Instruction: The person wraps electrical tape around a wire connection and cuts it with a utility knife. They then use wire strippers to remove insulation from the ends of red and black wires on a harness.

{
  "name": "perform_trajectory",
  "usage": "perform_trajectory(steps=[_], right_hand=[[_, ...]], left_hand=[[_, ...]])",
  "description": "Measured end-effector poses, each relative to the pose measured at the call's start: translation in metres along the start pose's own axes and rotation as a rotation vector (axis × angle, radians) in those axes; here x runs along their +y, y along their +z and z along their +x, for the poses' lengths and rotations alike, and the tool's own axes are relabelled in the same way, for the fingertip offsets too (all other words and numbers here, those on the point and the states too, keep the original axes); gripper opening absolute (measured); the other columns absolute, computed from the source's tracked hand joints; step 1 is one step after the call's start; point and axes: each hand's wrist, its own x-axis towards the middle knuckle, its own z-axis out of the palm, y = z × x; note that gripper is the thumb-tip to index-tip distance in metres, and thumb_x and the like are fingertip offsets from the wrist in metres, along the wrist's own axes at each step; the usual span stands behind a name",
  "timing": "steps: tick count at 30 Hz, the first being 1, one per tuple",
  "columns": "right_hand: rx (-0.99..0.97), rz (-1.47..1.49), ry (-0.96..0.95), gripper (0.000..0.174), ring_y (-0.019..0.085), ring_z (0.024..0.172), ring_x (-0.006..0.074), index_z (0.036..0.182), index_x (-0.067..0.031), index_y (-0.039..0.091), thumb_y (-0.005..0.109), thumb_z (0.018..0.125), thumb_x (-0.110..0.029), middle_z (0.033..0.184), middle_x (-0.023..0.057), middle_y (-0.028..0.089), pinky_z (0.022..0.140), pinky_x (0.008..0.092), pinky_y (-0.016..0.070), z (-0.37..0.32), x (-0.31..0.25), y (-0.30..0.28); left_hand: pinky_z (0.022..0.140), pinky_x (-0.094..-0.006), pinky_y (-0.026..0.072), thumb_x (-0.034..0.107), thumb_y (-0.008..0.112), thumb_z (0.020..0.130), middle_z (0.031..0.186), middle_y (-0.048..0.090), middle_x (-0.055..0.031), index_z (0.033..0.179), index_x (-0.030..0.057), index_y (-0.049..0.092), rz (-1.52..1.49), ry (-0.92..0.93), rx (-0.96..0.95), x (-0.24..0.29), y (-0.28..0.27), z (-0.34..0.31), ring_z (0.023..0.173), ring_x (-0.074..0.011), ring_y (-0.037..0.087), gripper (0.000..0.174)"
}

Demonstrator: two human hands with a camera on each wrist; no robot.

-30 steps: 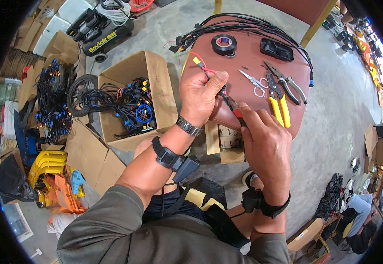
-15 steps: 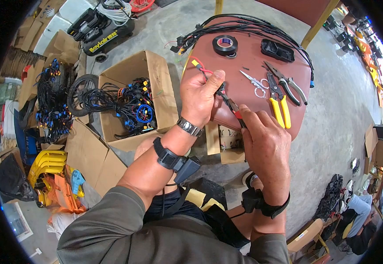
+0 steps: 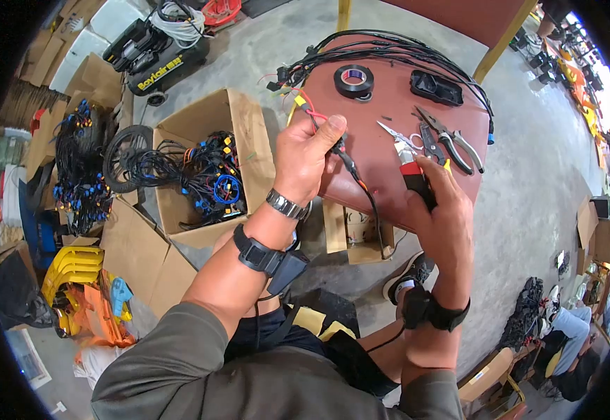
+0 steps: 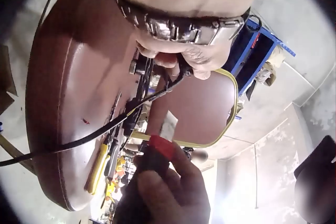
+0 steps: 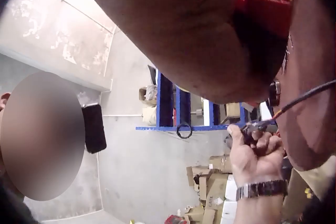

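Note:
My left hand grips a black cable with its thumb on top. Red wires and a yellow connector stick out above the fist, while the cable's other end hangs down past the seat's near edge, an orange wire showing along it. To its right, my right hand holds a red-and-black utility knife, apart from the cable. Its flat metal blade points up and away in the left wrist view.
On the brown padded seat lie scissors, a wire stripper, pliers, black tape, a black tray and long cables. A cardboard box of wiring stands left, near an air compressor.
My right hand has drawn the knife rightward off the cable, so its blade and the cable's hanging end now show. The left hand keeps its grip; the head view has shifted slightly.

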Motion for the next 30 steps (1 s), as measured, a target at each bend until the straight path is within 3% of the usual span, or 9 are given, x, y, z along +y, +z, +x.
perform_trajectory(steps=[4,8,11,14,17,20,24,26,30], right_hand=[[-0.03,0.055,0.024,0.05,0.064,0.091,0.0416,0.124,-0.0063,0.058,0.067,0.076,0.001,0.103,0.0199,0.065,0.077,0.0452,0.0521,0.002,0.025,0.024],[-0.008,-0.063,-0.013,0.043,0.062,0.092,0.0396,0.118,-0.0053,0.06,0.069,0.077,-0.001,0.1,0.019,0.065,0.08,0.0446,0.0501,0.006,0.027,0.033],[0.139,-0.264,-0.253,0.038,0.06,0.089,0.039,0.115,-0.0034,0.062,0.069,0.077,-0.002,0.096,0.0168,0.064,0.08,0.0452,0.0492,0.014,0.019,0.029],[0.112,-0.013,-0.242,0.035,0.064,0.084,0.0315,0.113,-0.0013,0.062,0.07,0.079,-0.002,0.092,0.0138,0.066,0.075,0.0396,0.0517,0.013,0.013,0.027],[-0.126,0.489,0.097,0.029,0.068,0.079,0.0203,0.11,0.002,0.061,0.071,0.083,-0.004,0.088,0.0119,0.067,0.068,0.0322,0.0524,0.007,-0.001,0.031],[-0.238,0.52,0.16,0.026,0.068,0.077,0.0128,0.105,0.0043,0.06,0.072,0.086,-0.007,0.087,0.0115,0.069,0.066,0.0268,0.0525,0.006,-0.012,0.026],[-0.237,0.65,0.215,0.027,0.067,0.082,0.0135,0.108,0.0055,0.056,0.07,0.088,-0.007,0.091,0.0111,0.068,0.072,0.0266,0.0539,0.0,0.001,0.036],[-0.185,0.902,0.269,0.027,0.067,0.087,0.0145,0.112,0.0047,0.055,0.068,0.09,-0.005,0.097,0.0102,0.066,0.075,0.027,0.0543,-0.002,0.004,0.039],[-0.108,1.21,0.372,0.028,0.066,0.094,0.0156,0.118,0.0026,0.052,0.063,0.092,-0.001,0.106,0.0078,0.062,0.079,0.0288,0.0555,-0.001,0.01,0.044]], left_hand=[[0.042,-0.0199,0.0366,0.029,0.074,0.091,0.066,0.06,0.0011,0.084,0.0046,0.068,-0.009,-0.066,-0.125,0.001,0.003,-0.005,0.047,-0.005,0.048,0.026],[0.042,-0.0199,0.0377,0.028,0.074,0.091,0.071,0.062,0.0002,0.089,0.0041,0.068,-0.039,-0.099,-0.159,-0.003,0.007,-0.004,0.048,-0.0052,0.05,0.025],[0.043,-0.0196,0.038,0.027,0.074,0.091,0.073,0.062,-0.0001,0.092,0.0042,0.067,-0.08,-0.101,-0.165,-0.002,0.011,-0.003,0.049,-0.005,0.05,0.024],[0.044,-0.0191,0.0382,0.026,0.074,0.091,0.074,0.062,0.0001,0.094,0.0046,0.066,-0.094,-0.094,-0.184,-0.006,0.013,-0.001,0.049,-0.0044,0.049,0.023],[0.044,-0.0188,0.0384,0.024,0.073,0.092,0.074,0.061,0.0005,0.095,0.0051,0.065,-0.099,-0.096,-0.248,-0.003,0.017,-0.006,0.05,-0.0038,0.048,0.021],[0.045,-0.0187,0.0382,0.023,0.072,0.092,0.073,0.061,0.0009,0.097,0.0048,0.065,-0.116,-0.075,-0.296,-0.009,0.017,-0.006,0.05,-0.0038,0.048,0.02],[0.051,-0.0209,0.042,0.029,0.067,0.096,0.079,0.064,-0.0047,0.104,0.0031,0.064,-0.069,-0.073,-0.343,-0.009,0.014,-0.009,0.06,-0.0081,0.054,0.027],[0.053,-0.0216,0.0434,0.028,0.064,0.098,0.084,0.066,-0.007,0.11,0.0021,0.063,-0.101,-0.075,-0.395,-0.01,0.012,-0.009,0.061,-0.0088,0.055,0.029],[0.054,-0.0187,0.0457,0.022,0.061,0.099,0.089,0.066,-0.0047,0.118,0.0004,0.06,-0.216,-0.107,-0.416,-0.001,0.019,-0.02,0.061,-0.0067,0.057,0.029]])
